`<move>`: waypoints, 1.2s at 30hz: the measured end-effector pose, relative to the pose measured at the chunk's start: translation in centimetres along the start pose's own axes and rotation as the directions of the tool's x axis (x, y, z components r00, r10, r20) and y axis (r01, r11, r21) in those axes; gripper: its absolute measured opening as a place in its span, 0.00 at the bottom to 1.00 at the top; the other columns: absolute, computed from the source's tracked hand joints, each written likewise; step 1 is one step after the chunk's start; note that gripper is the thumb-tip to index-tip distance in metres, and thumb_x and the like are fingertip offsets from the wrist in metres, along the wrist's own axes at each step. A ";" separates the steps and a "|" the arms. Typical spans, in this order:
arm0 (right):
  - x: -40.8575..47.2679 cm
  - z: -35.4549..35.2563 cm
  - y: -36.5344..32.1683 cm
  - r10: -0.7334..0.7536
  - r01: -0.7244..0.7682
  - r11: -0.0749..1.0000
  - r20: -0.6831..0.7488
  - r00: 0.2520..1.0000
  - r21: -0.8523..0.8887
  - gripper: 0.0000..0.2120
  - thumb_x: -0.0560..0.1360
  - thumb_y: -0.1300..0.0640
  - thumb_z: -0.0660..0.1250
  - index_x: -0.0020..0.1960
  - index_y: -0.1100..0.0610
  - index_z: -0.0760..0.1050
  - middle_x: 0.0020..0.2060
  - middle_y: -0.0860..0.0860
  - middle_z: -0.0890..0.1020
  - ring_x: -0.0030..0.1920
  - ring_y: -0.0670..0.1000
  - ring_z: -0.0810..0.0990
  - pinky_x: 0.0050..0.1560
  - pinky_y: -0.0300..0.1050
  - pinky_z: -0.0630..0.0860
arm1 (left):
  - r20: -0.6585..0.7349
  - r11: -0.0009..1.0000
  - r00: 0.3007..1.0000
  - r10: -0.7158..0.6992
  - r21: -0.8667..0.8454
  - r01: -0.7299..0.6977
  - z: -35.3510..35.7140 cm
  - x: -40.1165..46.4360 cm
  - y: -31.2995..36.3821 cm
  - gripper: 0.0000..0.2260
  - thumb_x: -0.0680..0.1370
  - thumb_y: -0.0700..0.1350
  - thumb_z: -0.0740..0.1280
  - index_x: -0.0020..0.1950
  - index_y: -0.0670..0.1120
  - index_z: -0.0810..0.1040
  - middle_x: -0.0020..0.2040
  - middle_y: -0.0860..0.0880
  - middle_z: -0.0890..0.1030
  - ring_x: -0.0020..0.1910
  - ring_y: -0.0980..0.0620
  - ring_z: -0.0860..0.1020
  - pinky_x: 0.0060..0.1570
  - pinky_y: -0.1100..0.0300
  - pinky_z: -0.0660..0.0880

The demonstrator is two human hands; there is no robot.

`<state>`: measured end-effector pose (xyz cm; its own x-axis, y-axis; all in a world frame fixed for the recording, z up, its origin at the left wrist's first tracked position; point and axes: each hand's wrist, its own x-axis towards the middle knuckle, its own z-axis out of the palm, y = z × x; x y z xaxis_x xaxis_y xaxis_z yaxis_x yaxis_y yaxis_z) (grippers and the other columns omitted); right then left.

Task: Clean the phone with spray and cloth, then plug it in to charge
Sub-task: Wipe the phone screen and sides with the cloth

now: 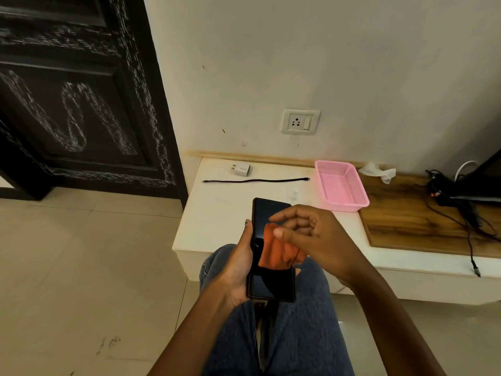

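A black phone (267,283) rests screen-up in my left hand (238,263), above my knees. My right hand (311,234) holds an orange cloth (279,253) pressed on the middle of the screen. On the white ledge (217,218) behind lie a white charger adapter (241,169) and a black cable (256,181), stretched straight. A white wall socket (300,122) sits on the wall above them. A small clear spray bottle (294,195) seems to stand just behind my right hand, faint against the ledge.
A pink plastic basket (340,185) stands on the ledge right of the cable. Behind it lies a crumpled white tissue (376,170) on a wooden board (423,226). Black wires and a device (461,196) crowd the far right. A dark door (81,104) fills the left.
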<state>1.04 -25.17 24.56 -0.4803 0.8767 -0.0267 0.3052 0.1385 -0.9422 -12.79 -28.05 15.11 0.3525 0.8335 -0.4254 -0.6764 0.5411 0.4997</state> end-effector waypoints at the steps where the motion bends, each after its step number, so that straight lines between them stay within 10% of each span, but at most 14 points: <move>1: 0.1 0.3 0.1 0.004 -0.004 0.999 0.018 1.000 -0.042 0.07 0.72 0.61 0.70 0.49 0.52 0.80 0.38 0.50 0.84 0.37 0.49 0.82 0.36 0.30 0.75 | 0.003 1.000 1.000 0.005 -0.013 -0.005 0.1 0.0 0.0 0.35 0.77 0.68 0.46 0.50 0.46 0.85 0.52 0.42 0.84 0.50 0.46 0.84 0.42 0.55 0.81; 5: 0.7 1.1 1.2 -0.040 0.015 0.964 -0.090 0.995 -0.266 0.08 0.71 0.62 0.71 0.44 0.49 0.80 0.39 0.42 0.81 0.42 0.36 0.77 0.42 0.25 0.70 | 0.007 1.000 1.000 -0.003 -0.017 0.003 0.3 0.0 0.0 0.33 0.76 0.68 0.49 0.48 0.46 0.86 0.48 0.42 0.85 0.45 0.47 0.85 0.38 0.56 0.81; 13: 1.4 0.9 2.6 -0.253 0.021 0.788 -0.291 0.923 -0.615 0.09 0.70 0.57 0.72 0.50 0.54 0.80 0.47 0.50 0.76 0.51 0.49 0.70 0.49 0.43 0.67 | -0.003 1.000 1.000 -0.019 -0.022 0.019 0.4 0.0 -0.2 0.32 0.75 0.68 0.50 0.48 0.48 0.86 0.48 0.43 0.86 0.45 0.47 0.85 0.38 0.55 0.81; 26: -1.4 3.1 3.4 -0.133 -0.058 0.884 -0.369 0.920 -0.464 0.11 0.68 0.44 0.70 0.41 0.51 0.78 0.37 0.46 0.77 0.42 0.46 0.74 0.41 0.36 0.70 | -0.064 0.997 0.998 0.010 0.076 -0.005 0.9 0.1 -0.6 0.31 0.74 0.70 0.52 0.53 0.50 0.84 0.54 0.45 0.84 0.55 0.49 0.82 0.51 0.57 0.80; 31: -1.2 3.2 3.3 -0.092 -0.098 0.914 -0.438 0.894 -0.393 0.03 0.69 0.57 0.72 0.40 0.55 0.80 0.37 0.48 0.80 0.41 0.48 0.78 0.43 0.43 0.75 | -0.030 0.997 0.999 0.014 0.079 -0.011 0.9 0.0 -0.5 0.30 0.75 0.69 0.50 0.51 0.53 0.85 0.52 0.47 0.85 0.51 0.51 0.83 0.49 0.59 0.80; 36: -1.4 1.8 2.8 0.132 -0.130 0.991 -0.507 0.852 0.040 0.08 0.73 0.61 0.67 0.35 0.57 0.77 0.29 0.50 0.79 0.34 0.43 0.78 0.36 0.30 0.73 | -0.013 0.997 0.999 0.034 0.064 -0.033 0.7 0.2 -0.6 0.30 0.75 0.69 0.52 0.55 0.51 0.83 0.50 0.44 0.83 0.48 0.49 0.82 0.53 0.53 0.79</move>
<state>1.09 -26.85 21.36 0.0480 0.9986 0.0225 0.3321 0.0053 -0.9432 -11.89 -28.09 15.23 0.3208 0.8497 -0.4184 -0.6448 0.5195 0.5607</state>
